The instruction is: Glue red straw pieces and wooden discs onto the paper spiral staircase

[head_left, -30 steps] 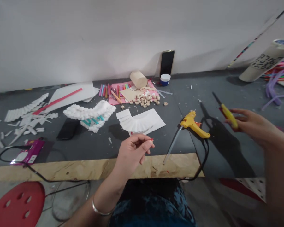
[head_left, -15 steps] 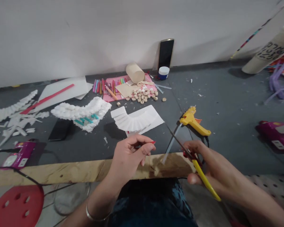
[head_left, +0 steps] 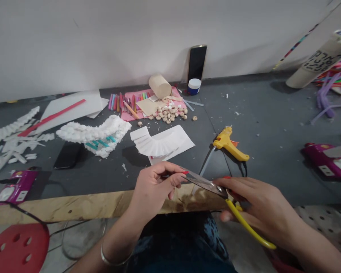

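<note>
My left hand is closed in a pinch above the wooden front edge. A small red bit shows at its fingertips; whether it is a held scrap or a fingernail I cannot tell. Scissors with yellow handles are in my right hand. Their blades are parted and point left, with the tips at the pinched fingers. Just beyond my left hand, a fan of pleated white strips lies on a white sheet.
A yellow glue gun lies right of centre, its glue stick toward me. Fluffy white craft work sits left, near white scraps. Behind are beige beads, crayons, a jar and a leaning phone. Purple boxes flank the sides.
The scissors have swung left and flatter, bringing their parted blades to my left fingertips. My right hand has turned with them. My left hand has stayed nearly still.
</note>
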Available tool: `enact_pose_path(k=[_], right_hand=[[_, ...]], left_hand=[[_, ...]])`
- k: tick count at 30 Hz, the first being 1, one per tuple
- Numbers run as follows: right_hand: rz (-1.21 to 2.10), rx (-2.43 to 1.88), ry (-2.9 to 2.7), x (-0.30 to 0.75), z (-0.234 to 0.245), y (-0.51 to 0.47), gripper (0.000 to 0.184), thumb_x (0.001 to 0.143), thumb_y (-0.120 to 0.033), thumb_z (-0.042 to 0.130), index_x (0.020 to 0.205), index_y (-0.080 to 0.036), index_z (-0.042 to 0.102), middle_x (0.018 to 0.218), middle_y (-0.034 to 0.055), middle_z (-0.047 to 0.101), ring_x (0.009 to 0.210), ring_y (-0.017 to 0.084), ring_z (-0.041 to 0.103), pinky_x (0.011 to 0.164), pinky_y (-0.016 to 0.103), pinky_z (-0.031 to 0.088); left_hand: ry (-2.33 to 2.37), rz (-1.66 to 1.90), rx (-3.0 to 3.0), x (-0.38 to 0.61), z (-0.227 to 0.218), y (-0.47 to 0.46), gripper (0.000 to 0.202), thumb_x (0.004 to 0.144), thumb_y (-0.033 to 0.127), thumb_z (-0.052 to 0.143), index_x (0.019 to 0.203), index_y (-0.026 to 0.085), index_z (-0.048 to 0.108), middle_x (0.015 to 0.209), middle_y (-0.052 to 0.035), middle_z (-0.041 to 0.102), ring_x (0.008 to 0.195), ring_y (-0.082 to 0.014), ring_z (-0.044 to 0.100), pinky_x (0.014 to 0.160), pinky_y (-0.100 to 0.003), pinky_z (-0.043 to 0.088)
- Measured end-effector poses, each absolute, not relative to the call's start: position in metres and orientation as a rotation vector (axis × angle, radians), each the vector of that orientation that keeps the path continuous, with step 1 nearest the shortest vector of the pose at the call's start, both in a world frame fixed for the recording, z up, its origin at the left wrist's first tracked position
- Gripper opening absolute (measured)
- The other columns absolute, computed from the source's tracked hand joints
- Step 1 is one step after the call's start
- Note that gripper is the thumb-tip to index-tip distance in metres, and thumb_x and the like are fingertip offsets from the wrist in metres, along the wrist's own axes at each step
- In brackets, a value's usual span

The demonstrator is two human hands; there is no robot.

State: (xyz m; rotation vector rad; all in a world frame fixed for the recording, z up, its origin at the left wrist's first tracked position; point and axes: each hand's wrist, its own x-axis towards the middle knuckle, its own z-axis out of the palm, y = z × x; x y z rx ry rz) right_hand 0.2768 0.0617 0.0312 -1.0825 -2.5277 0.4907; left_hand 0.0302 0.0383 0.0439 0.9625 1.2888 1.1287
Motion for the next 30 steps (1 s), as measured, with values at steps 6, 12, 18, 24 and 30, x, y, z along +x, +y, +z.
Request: enact_pose_path(k=[6,12,18,24,30], right_hand=[[0.469,-1.124,-2.485,0.282,0.026,0.057,0.051,0.085,-0.069,0.054,0.102,-0.025,0.071,0.083,0.0057,0.076,0.064,0.023,0.071,0.055,0.034,0.053],[0.416,-1.218,-2.463,0.285,0.025,0.051,0.045,0.083,-0.066,0.058,0.100,-0.028,0.073,0.084,0.0067,0.076,0.063,0.025,0.069,0.055,0.037,0.052],[0.374,-1.213,-2.468,0.289,0.026,0.048,0.041,0.084,-0.062,0.060,0.099,-0.026,0.073,0.067,0.0041,0.070,0.053,0.022,0.063,0.050,0.034,0.045],[0.304,-1.240,-2.414,0.295,0.026,0.044,0.052,0.085,-0.071,0.051,0.086,-0.024,0.073,0.050,0.0016,0.058,0.043,0.018,0.055,0.045,0.031,0.039],[0.411,-1.685,-2.238,0.318,0.015,0.070,0.053,0.079,-0.075,0.054,0.097,-0.028,0.069,0.060,0.0006,0.065,0.046,0.019,0.060,0.043,0.027,0.040]], left_hand=[[1.314,1.097,0.984,0.035,0.045,0.038,0.011,0.073,0.031,0.074,0.074,0.020,0.072,0.053,0.0012,0.060,0.040,-0.0071,0.048,0.039,-0.021,0.040],[1.315,1.095,0.967,0.040,0.045,0.039,0.010,0.073,0.029,0.073,0.072,0.019,0.071,0.054,0.0010,0.062,0.040,-0.0068,0.049,0.039,-0.020,0.041],[1.302,1.091,0.957,0.046,0.047,0.042,0.011,0.072,0.027,0.073,0.071,0.017,0.070,0.053,0.0015,0.061,0.039,-0.0066,0.050,0.039,-0.019,0.044],[1.243,1.096,0.933,0.053,0.050,0.046,0.010,0.071,0.023,0.074,0.067,0.017,0.067,0.051,0.0024,0.061,0.037,-0.0058,0.049,0.037,-0.018,0.045],[1.164,1.088,0.867,0.056,0.040,0.049,0.015,0.073,0.029,0.076,0.076,0.015,0.069,0.064,-0.0022,0.069,0.049,-0.0099,0.062,0.049,-0.022,0.056]])
